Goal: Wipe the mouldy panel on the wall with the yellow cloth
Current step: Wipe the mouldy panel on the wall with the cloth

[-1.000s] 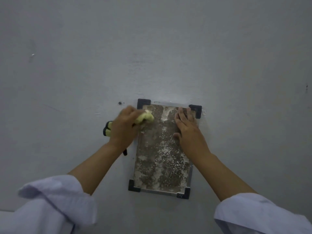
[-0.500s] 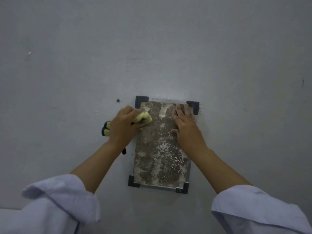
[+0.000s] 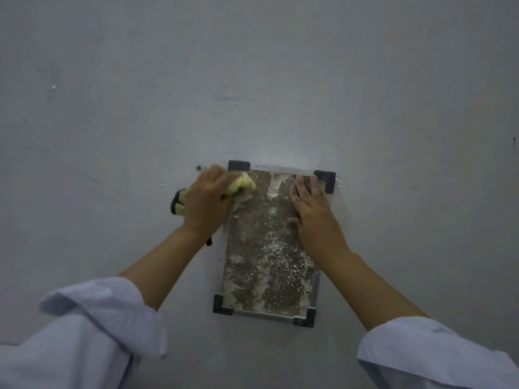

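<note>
Task barely begun, by look of it — mouldy panel on grey wall brown and blotchy nearly all over, pale patches only in streaks down middle and left edge.

Left hand clamped on bunched yellow cloth, pressed at panel's top-left corner, cloth tail sticking out left of fist.

Right hand flat, fingers spread, bracing upper right edge — holding nothing.

Panel's long axis vertical, slightly tilted, black corner brackets at all four corners. Lower half untouched, I judge.
</note>
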